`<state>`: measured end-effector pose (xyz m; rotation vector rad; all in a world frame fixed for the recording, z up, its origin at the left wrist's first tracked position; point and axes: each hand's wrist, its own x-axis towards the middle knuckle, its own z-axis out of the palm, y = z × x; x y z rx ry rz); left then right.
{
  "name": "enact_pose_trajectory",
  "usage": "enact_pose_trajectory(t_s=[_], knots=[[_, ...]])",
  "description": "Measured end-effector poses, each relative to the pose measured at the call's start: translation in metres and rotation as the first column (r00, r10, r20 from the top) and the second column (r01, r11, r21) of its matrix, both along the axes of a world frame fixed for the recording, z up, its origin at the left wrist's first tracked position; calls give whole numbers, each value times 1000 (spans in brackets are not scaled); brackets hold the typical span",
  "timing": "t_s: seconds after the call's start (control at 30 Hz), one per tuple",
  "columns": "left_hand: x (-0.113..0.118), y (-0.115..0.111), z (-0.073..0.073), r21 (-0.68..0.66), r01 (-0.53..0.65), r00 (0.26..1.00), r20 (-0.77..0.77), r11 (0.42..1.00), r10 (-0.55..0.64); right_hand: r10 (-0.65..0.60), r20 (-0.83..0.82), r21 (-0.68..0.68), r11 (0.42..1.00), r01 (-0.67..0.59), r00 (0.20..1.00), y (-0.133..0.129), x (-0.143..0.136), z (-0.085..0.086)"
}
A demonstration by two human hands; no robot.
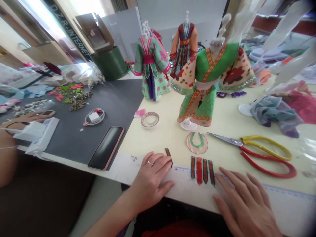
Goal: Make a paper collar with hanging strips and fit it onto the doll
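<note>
My left hand (154,176), a ring on one finger, lies on the table with its fingers on a short dark patterned strip (168,152). My right hand (244,194) rests flat, fingers spread, its fingertips beside a row of strips. That row has a red strip (199,171) among dark green-edged ones (205,171). A clear ruler (182,169) runs under the strips and beneath my right hand. Behind the row is a round pinkish piece (190,146) bearing a green horseshoe shape (197,144). Scissors (237,142) with one yellow and one red handle lie open to the right.
Dressed figures (209,72) stand at the back. A ribbon roll (149,120) sits mid-table, a phone (106,148) and coiled cable (94,117) to its left. Another person's arm (6,158) and a power strip (44,136) are far left. Fabric (276,112) lies right.
</note>
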<state>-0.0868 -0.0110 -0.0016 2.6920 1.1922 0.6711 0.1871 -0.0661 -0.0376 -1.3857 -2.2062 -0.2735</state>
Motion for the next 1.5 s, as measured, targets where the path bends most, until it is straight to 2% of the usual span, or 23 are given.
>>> enact_pose_trajectory(t_s=[0.17, 0.63, 1.03, 1.5], knots=[[4, 4, 0, 1, -1, 1000, 14, 1000, 1, 2, 12, -4, 1000, -2, 1000, 0, 0, 2], [13, 8, 2, -96, 115, 993, -11, 989, -116, 7, 10, -4, 1000, -7, 1000, -1, 0, 2], [22, 10, 4, -91, 240, 970, -24, 967, -243, 15, 14, 5, 1000, -15, 1000, 0, -2, 8], [26, 10, 1, -69, 269, 963, 6, 961, -269, -2, -5, -4, 1000, 2, 1000, 0, -5, 11]])
